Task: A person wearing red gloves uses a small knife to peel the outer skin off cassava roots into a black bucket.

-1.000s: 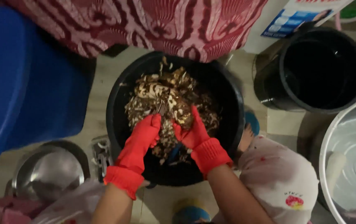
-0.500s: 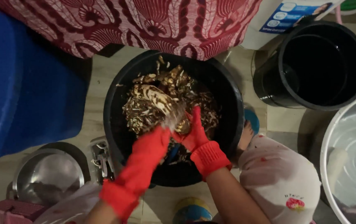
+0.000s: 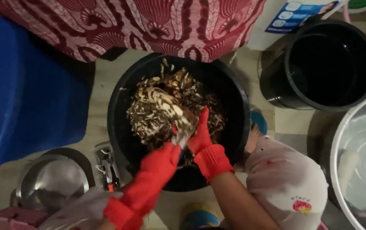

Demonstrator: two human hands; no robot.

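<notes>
Both hands, in red rubber gloves, work inside the black tub (image 3: pixel 119 110). Compared with a second ago, when both sat low and side by side in the brown shredded mix (image 3: pixel 166 106), the left hand (image 3: pixel 161 159) is now pulled back toward the near rim with its forearm angled across. A pale, flat clump (image 3: pixel 170 108) now stands lifted above the heap just beyond the fingertips.

Left hand: fingers curled, pressed against the near edge of the clump; whether they fully close round it I cannot tell, the glove is motion-blurred.
Right hand (image 3: pixel 200 136): fingers extended, nearly flat, pressed against the right side of the clump, propping rather than gripping.

The clump sits between the two sets of fingers, tilted, resting partly on the mix beneath.

Reading: the change suggests a portion is being raised and turned over, not removed from the tub.

Surroundings: empty black bucket (image 3: pixel 323 64) well beyond the right fingers; blue drum (image 3: pixel 25 85) well to the left; metal bowl (image 3: pixel 48 183) near the left forearm; large metal basin (image 3: pixel 357 157) at far right.
</notes>
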